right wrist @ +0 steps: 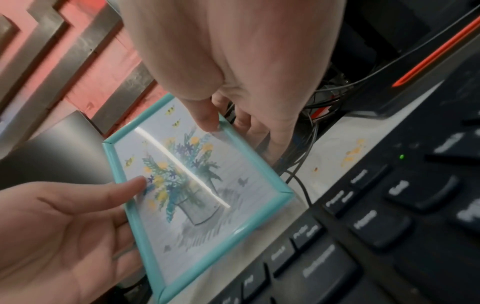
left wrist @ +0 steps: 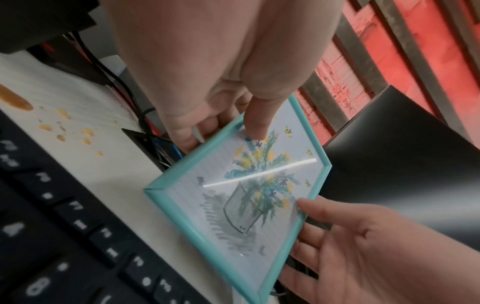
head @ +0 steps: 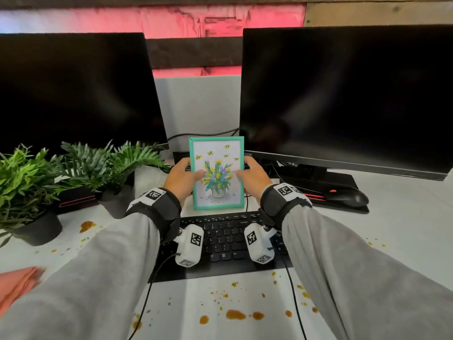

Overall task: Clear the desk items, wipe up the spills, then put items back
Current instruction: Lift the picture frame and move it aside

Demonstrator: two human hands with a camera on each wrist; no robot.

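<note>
A teal picture frame (head: 217,173) with a drawing of potted flowers stands upright between the two monitors, just behind the black keyboard (head: 228,239). My left hand (head: 188,171) grips its left edge, thumb on the glass and fingers behind. On the opposite edge my right hand (head: 246,169) grips the same way. The wrist views show the frame (left wrist: 233,205) (right wrist: 197,185) tilted, with its lower corner close to the desk; whether it touches I cannot tell. Orange-brown spills (head: 235,314) dot the white desk (head: 404,217) in front of the keyboard and at the left (head: 87,225).
Two dark monitors (head: 73,94) (head: 343,94) flank the frame. Potted plants (head: 29,177) (head: 117,163) crowd the left side. A black mouse (head: 348,197) lies on the right monitor's base. A pink cloth (head: 17,285) lies at the near left. Cables run behind the frame.
</note>
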